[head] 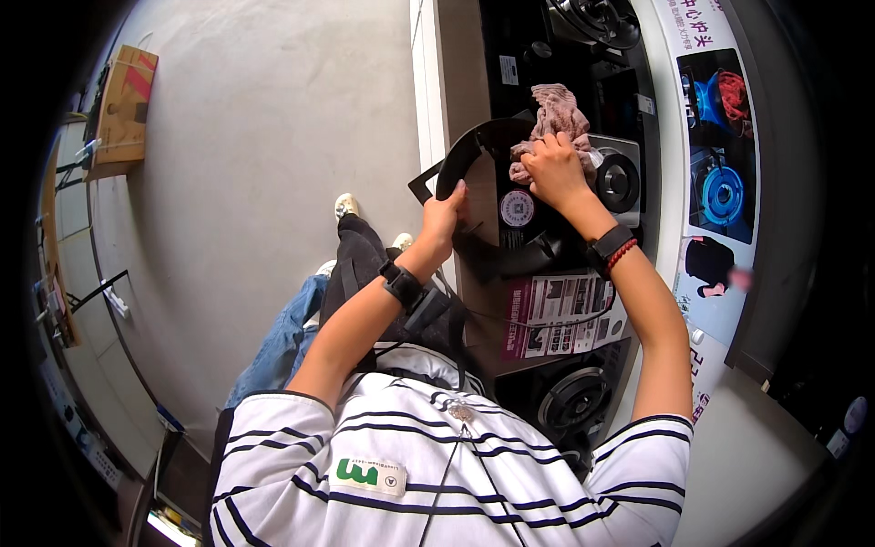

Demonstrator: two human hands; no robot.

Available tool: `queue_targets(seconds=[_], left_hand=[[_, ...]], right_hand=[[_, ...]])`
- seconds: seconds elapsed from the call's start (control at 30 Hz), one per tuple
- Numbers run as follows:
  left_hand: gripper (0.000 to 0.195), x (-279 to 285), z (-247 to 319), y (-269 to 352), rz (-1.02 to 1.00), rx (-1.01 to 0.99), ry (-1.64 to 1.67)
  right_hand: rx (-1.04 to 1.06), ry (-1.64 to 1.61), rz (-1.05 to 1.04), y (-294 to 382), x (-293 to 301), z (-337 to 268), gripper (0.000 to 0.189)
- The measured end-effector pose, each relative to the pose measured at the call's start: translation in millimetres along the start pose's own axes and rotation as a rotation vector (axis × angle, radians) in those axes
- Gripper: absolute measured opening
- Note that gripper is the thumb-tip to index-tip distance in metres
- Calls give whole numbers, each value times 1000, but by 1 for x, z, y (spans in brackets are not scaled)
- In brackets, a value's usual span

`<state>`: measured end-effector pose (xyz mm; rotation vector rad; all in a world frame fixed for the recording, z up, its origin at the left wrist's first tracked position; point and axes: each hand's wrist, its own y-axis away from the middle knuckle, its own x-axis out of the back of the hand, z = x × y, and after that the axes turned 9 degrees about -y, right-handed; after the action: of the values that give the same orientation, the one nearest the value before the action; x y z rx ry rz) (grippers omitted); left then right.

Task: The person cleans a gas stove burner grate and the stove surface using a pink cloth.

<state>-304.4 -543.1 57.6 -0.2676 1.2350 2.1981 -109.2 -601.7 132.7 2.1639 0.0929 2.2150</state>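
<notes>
My left hand (443, 215) grips a black curved pan support (461, 154), apparently from a gas hob, by its near left side. The support is tilted above the edge of the display counter (465, 61). A crumpled pinkish-brown cloth (559, 113) is bunched in my right hand (557, 167), beyond the support. Just right of that hand lies a gas burner (618, 181) on a square silver plate, without a support over it. The black hob surface there bears a round sticker (517, 208) with a printed code.
A printed leaflet (571, 314) lies nearer me, crossed by a thin dark cable. Other gas hobs (574, 400) (595, 24) stand at either end of the counter. A poster strip (721, 143) runs behind. On the floor's far left is a cardboard box (123, 123). Someone's jeans (273, 342) show beside me.
</notes>
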Motion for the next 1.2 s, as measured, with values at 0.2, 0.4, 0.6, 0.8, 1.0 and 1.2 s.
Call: queue_targets(seconds=[0.2, 0.4, 0.6, 0.8, 1.0, 1.2], left_hand=[[23, 1, 1, -2, 0, 3, -11], [22, -1, 1, -4, 22, -28, -70], [14, 7, -2, -9, -79, -32, -9], [33, 17, 14, -3, -338, 77, 13], [16, 10, 31, -7, -375, 258, 104], [16, 12, 17, -13, -287, 269, 209]], right_hand=[[-15, -169, -93, -22, -8, 3, 13], [-192, -371, -80, -21, -30, -25, 19], [-577, -1029, 168, -12, 55, 31, 38], [-673, -1107, 284, 21, 130, 96, 39], [-302, -178, -261, 20, 46, 47, 20], [-153, 92, -333, -11, 12, 16, 11]])
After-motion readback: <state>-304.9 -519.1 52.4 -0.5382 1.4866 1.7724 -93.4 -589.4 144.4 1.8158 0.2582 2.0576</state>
